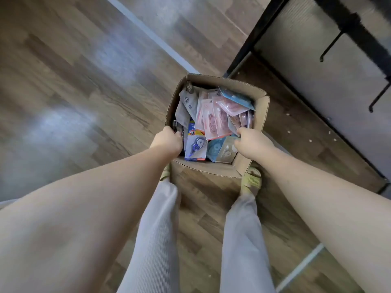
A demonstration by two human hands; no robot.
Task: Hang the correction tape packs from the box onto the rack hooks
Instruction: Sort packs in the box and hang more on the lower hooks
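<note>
An open cardboard box [261, 111] stands on the wooden floor between my feet. It is full of correction tape packs: pink ones [213, 121] in the middle, a blue and white pack [195, 146] near me, grey ones [189, 102] at the left. My left hand [168, 140] reaches into the box's left side, fingers curled round a dark pack at the wall. My right hand [251, 142] reaches into the right side and pinches a clear-fronted pack [239, 121]. The black rack with its hooks [330, 47] rises at the upper right.
The rack's black frame [245, 51] and grey back panel fill the upper right, its base rail running along the floor to the right of the box. My legs in light trousers and sandals stand just behind the box. Bare wooden floor stretches to the left.
</note>
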